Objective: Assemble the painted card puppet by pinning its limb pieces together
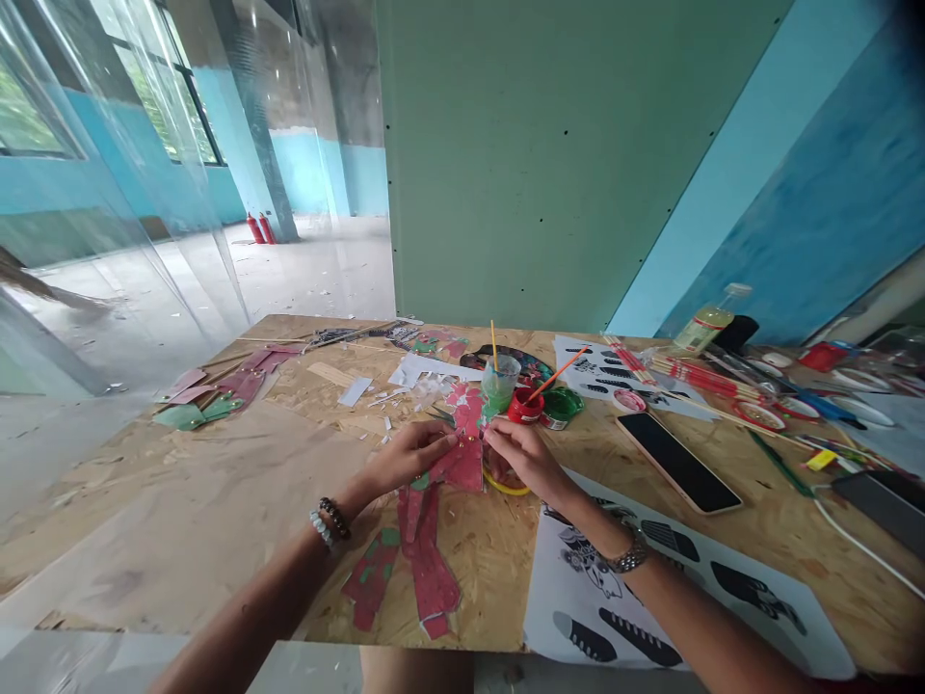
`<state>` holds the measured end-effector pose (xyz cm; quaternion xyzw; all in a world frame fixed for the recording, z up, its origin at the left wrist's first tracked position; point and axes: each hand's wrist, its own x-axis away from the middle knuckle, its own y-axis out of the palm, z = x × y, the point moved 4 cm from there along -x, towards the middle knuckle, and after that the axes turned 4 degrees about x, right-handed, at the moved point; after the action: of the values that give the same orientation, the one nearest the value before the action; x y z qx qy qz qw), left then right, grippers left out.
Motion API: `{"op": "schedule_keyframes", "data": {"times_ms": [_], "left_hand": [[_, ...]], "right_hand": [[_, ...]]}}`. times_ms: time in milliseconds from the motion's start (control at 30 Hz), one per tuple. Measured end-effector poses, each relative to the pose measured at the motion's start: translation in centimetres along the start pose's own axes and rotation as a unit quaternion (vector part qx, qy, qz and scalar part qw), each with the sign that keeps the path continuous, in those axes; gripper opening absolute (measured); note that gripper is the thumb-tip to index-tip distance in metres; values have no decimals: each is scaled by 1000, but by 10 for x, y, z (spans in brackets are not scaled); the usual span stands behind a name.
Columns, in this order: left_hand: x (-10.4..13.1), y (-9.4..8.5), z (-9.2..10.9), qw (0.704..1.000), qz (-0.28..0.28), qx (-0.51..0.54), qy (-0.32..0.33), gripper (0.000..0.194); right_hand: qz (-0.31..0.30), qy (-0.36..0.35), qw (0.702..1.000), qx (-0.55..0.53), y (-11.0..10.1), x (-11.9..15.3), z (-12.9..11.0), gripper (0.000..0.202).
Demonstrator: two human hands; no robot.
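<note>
A red-painted paper puppet cut-out (462, 469) with green patches and small gold fasteners lies on the wooden table (252, 501). My left hand (409, 458) pinches its left edge, fingertips closed. On its right edge, the fingers of my right hand (531, 461) are pressed together. Red paper legs (428, 559) hang from the body toward the table's near edge, beside a red and green piece (376, 569). Just beyond my hands stand a plastic cup (500, 386) with a brush in it, a red paint jar (525, 408) with another brush, and a green paint jar (558, 413). A yellow ring (508, 489) is partly under my right hand.
Printed sheets (578, 617) lie under my right forearm. To the right are a phone (677, 461), bundled red-and-white sticks (712, 381) and a bottle (708, 323). Another jointed puppet (252, 381) lies at the far left. Paper scraps (426, 386) are scattered behind my hands.
</note>
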<state>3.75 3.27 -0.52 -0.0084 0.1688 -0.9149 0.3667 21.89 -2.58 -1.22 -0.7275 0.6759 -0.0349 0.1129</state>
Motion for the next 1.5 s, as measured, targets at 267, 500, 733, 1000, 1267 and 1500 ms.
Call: {"op": "schedule_keyframes", "data": {"times_ms": [267,500,733,1000,1267,1500], "left_hand": [[1,7,-1,998,-40,43,-22,49],[-2,1,-4,999,27,36,4,55],[-3,-6,-1,993,69,93,-13,52],[0,0,1,990,41,117,-63,55],[-2,-12,1,992,119,1,-35,61],[-2,-10,0,997,71,29,-27,55]], "right_hand": [[-7,-10,1000,10,1,2,2,43],[-35,-21,998,-47,4,6,-2,40],[-70,-16,996,-44,11,8,-3,51],[-37,1,998,-48,7,5,0,46],[-66,-18,997,-40,7,6,-1,41],[-30,-16,999,1,5,3,6,39]]}}
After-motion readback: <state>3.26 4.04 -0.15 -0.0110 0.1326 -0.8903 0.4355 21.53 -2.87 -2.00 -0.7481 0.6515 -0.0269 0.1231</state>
